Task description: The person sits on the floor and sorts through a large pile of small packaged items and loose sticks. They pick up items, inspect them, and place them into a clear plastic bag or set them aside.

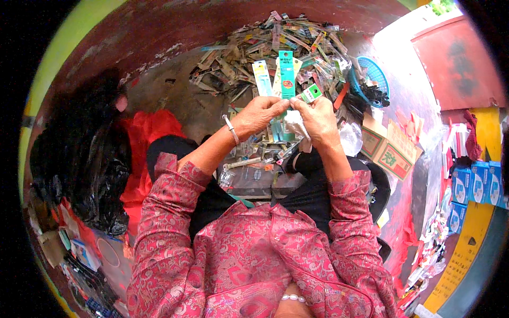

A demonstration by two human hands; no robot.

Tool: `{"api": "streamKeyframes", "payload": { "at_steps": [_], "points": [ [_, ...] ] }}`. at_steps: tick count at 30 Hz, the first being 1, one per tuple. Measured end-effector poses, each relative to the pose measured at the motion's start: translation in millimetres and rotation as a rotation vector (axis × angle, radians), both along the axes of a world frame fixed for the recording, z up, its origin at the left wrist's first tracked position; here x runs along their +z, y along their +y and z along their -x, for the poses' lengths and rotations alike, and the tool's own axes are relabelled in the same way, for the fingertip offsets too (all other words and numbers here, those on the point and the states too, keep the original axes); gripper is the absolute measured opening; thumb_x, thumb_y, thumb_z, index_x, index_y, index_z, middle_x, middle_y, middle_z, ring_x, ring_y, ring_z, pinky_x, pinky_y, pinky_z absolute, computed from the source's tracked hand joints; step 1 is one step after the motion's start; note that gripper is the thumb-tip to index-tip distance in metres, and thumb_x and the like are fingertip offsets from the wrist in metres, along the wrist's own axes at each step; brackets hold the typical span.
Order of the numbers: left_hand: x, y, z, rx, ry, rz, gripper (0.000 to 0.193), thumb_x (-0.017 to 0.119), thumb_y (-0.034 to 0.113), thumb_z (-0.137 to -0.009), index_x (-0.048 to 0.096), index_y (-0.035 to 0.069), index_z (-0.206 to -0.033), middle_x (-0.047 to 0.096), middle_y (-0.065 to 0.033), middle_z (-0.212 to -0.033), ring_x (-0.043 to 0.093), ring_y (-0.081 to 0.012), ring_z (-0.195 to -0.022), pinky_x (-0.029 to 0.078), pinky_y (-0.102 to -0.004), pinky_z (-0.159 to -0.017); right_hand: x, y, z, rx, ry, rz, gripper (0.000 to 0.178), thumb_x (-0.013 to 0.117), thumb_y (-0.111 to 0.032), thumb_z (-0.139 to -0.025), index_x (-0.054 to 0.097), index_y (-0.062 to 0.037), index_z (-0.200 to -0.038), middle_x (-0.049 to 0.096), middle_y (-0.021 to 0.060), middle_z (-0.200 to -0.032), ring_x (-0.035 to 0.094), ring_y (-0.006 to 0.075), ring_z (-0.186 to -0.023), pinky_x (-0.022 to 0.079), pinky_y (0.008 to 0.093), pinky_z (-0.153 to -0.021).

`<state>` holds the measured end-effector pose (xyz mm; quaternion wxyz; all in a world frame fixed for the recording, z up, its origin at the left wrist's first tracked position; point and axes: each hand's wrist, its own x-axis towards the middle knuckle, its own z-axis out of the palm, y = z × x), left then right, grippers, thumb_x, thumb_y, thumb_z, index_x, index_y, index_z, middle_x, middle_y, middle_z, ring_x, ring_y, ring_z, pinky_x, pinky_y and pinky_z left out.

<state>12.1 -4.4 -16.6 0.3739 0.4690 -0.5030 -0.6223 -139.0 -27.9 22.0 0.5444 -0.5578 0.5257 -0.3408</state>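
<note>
My left hand (260,115) pinches a long, narrow teal-green packet (287,63) between thumb and fingers. It stands upright in front of me, with a hang hole at its top. Thumb against the packet's right edge, my right hand (319,121) is closed beside the left one. A small green-and-white card (311,93) sticks out above the right fingers; a crumpled whitish piece (295,125) hangs below them. Just above my left fingers rises a pale packet with a yellow top (261,77); whether I hold it is unclear. The fingertips partly hide the packet's lower end.
A large heap of narrow packets (228,63) lies on the floor ahead. To its right are a blue basket (377,74) and an opened cardboard box (393,151). Black plastic bags (79,159) and red plastic (148,138) lie left. Blue-and-white boxes (480,180) stand far right.
</note>
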Motion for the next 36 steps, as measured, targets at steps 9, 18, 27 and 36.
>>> {"api": "streamKeyframes", "payload": {
  "at_steps": [9,18,27,36],
  "points": [
    [19.5,3.0,-5.6,-0.208,0.01,-0.162,0.032,0.048,0.034,-0.083,0.06,0.005,-0.09,0.05,0.0068,-0.069,0.038,-0.003,-0.055,0.029,-0.018,-0.045,3.2,-17.4,24.2,0.112,-0.121,-0.054,0.02,0.051,-0.018,-0.082,0.059,0.0004,-0.082,0.06,0.0059,-0.07,0.056,0.0111,-0.057,0.045,0.0244,-0.051],
    [13.4,4.3,-3.1,-0.294,0.132,-0.145,0.031,0.051,0.032,-0.082,0.06,0.004,-0.091,0.057,0.0041,-0.077,0.043,-0.0027,-0.061,0.031,-0.0168,-0.05,12.9,-20.5,23.4,0.022,-0.197,-0.266,0.024,0.053,-0.024,-0.082,0.06,-0.0013,-0.081,0.058,0.0019,-0.073,0.052,0.0092,-0.061,0.041,0.0238,-0.055],
    [-10.0,-0.4,-0.4,-0.136,0.182,-0.139,0.026,0.05,0.025,-0.083,0.057,0.0,-0.09,0.054,0.0014,-0.08,0.047,-0.005,-0.07,0.039,-0.0199,-0.062,24.7,-22.6,27.6,-0.458,0.165,0.751,0.017,0.056,-0.017,-0.081,0.056,-0.0007,-0.079,0.055,0.0033,-0.066,0.05,0.0088,-0.054,0.04,0.0221,-0.049],
    [13.3,11.9,-2.0,-0.286,0.175,0.002,0.028,0.05,0.027,-0.083,0.056,0.001,-0.088,0.048,0.0028,-0.071,0.041,-0.0064,-0.064,0.036,-0.0232,-0.055,15.7,-47.5,32.0,-0.383,0.64,1.137,0.008,0.055,-0.011,-0.074,0.056,-0.0053,-0.079,0.054,0.0105,-0.074,0.053,0.027,-0.067,0.042,0.0347,-0.058]
  ]
}}
